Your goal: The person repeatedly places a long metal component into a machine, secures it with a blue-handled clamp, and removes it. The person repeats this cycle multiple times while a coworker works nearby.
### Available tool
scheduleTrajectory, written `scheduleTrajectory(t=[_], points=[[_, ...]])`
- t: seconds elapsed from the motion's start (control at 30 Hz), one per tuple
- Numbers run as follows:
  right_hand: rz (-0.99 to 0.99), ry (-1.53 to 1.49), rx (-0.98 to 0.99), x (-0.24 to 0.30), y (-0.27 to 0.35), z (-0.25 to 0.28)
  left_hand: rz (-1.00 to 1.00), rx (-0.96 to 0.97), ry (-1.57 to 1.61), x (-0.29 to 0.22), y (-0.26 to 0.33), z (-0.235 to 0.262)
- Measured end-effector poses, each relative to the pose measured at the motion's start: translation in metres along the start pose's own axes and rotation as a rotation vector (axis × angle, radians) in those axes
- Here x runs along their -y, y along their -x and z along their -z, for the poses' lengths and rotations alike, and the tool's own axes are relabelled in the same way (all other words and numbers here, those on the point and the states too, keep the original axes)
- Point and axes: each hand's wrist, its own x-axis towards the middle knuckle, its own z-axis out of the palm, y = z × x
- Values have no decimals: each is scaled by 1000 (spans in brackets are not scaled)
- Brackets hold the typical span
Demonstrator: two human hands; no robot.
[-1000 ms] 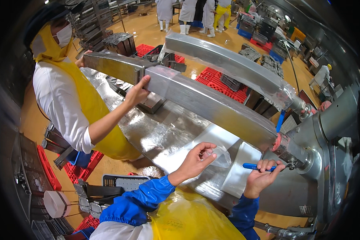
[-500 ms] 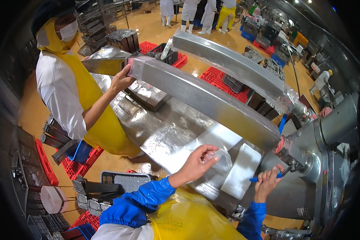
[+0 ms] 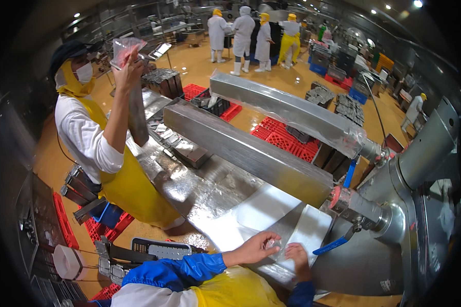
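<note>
Presently, lower middle: one left hand (image 3: 251, 250), thumb and fingers curled, seemingly pinching a clear plastic film (image 3: 275, 243); one right hand (image 3: 298, 257), fingers bent, its tips just beside that film, though whether they grip its edge cannot be told, the film being so transparent; film located between the two hands; one stack of pale sheets (image 3: 313, 224), on the metal table (image 3: 210, 197), just beyond the right hand; one blue-handled lever (image 3: 337, 244), apart from the fingers, to their right; one long metal box (image 3: 246, 146), slanting above the table; one co-worker's hand (image 3: 128, 74), raised, grasping an upright metal mould (image 3: 137, 115); handling notes, by judgement: film best taken at its very edge, between thumb pads and fingertips; pull even on both sides, light enough not to tear or crease it; sleeves best kept clear of the lever
</note>
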Motion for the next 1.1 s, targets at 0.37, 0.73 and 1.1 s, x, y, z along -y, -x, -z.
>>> scheduleTrajectory(t=[0.37, 0.73, 1.1], points=[[-130, 41, 127, 12, -18, -60, 32, -208, -147, -9, 8, 25], [-373, -262, 162, 87, -196, -224, 188, -229, -82, 39, 28, 196], [-388, -678, 726, 68, -406, -410, 92, -715, 1198, 52, -11, 449]])
